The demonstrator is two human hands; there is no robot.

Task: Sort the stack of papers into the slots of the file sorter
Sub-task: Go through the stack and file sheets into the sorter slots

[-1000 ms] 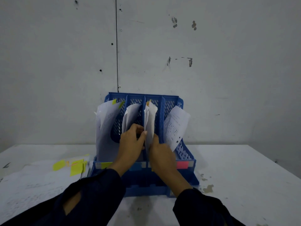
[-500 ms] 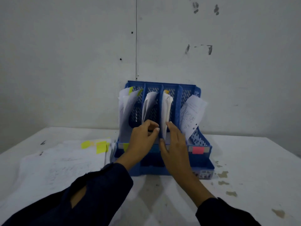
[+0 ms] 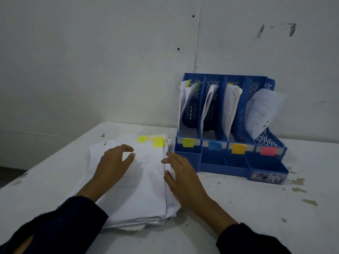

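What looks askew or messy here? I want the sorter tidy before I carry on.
The sheet in the pink-tabbed slot leans out over the right side wall of the file sorter instead of standing inside. Brownish stains mark the table right of it. The stack of papers is slightly fanned.

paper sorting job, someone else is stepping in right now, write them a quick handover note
Left hand: open, above the stack of papers, holding nothing.
Right hand: open, at the stack's right edge, holding nothing.
File sorter: against the wall, right of the stack, four slots tagged yellow-green, blue, orange and pink.
Done: every slot already has some paper in it.
Left: a thick stack lies on the table; its top sheet carries a yellow-green tag. Pick it up and file it, then the rest.
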